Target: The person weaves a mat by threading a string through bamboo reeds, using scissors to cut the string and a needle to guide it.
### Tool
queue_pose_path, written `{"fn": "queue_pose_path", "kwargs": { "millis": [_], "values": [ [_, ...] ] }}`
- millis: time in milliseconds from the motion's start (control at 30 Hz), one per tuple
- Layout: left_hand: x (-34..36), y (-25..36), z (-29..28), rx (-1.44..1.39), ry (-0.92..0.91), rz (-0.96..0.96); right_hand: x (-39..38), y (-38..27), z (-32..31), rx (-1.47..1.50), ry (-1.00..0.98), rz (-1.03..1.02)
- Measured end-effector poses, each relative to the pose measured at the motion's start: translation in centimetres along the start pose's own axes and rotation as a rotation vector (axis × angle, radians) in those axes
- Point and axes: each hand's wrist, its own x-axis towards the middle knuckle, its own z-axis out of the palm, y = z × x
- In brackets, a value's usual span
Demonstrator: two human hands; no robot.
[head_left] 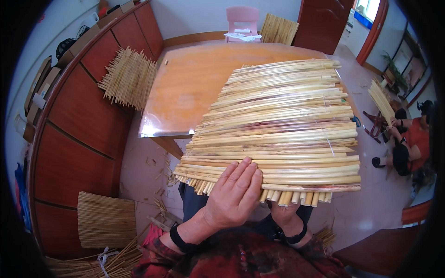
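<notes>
A large panel of pale yellow reed stalks (278, 125) lies tilted over the near right part of the table. Its stalks run side by side from left to right, with thin threads across them. Under its near edge poke the cut ends of a second layer of stalks (296, 198). My left hand (234, 192) rests on top of the near edge, its fingers stretched out flat over the stalks; its thumb is hidden. Below that edge, my right hand (284, 215) is against the underside, its fingers hidden by the stalks.
An orange-topped table (185, 88) stands ahead. More reed panels lean by the red cabinets (132, 76), at lower left (106, 220) and beyond the table (279, 28), near a pink chair (243, 21). Stalk scraps litter the floor. At right a seated person (412, 139) holds reeds (382, 99).
</notes>
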Motion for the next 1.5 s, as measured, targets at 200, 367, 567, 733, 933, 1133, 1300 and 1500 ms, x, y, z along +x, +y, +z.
{"fn": "queue_pose_path", "kwargs": {
  "millis": [200, 367, 567, 733, 933, 1133, 1300, 1500],
  "values": [
    [0.0, 0.0, 0.2, 0.034, -0.046, 0.025, 1.2, -0.2, -0.5, -0.131, 0.045, -0.149],
    [0.3, -0.3, 0.1, 0.040, -0.025, 0.024, 1.7, 0.2, -1.1, -0.301, -0.100, -0.230],
    [-0.3, -0.2, 0.3, 0.051, 0.005, -0.011, 0.6, 0.6, -1.5, -0.148, -0.173, -0.163],
    [-0.1, -0.1, 0.3, 0.032, 0.015, -0.026, 1.8, -0.5, -1.2, -0.086, -0.090, -0.124],
    [0.3, 0.0, 0.3, 0.004, 0.047, -0.029, 2.3, -1.6, -1.1, 0.146, -0.057, 0.049],
    [-0.1, 0.0, 0.7, 0.018, 0.032, -0.020, 2.0, -2.5, -1.4, 0.190, -0.103, 0.131],
    [0.0, 0.2, 0.7, 0.019, 0.031, -0.026, 1.4, -2.1, -2.3, 0.211, -0.172, 0.191],
    [0.3, 0.3, 0.6, 0.017, 0.025, -0.026, 1.8, -2.3, -1.6, 0.042, -0.070, 0.085]
  ]
}}
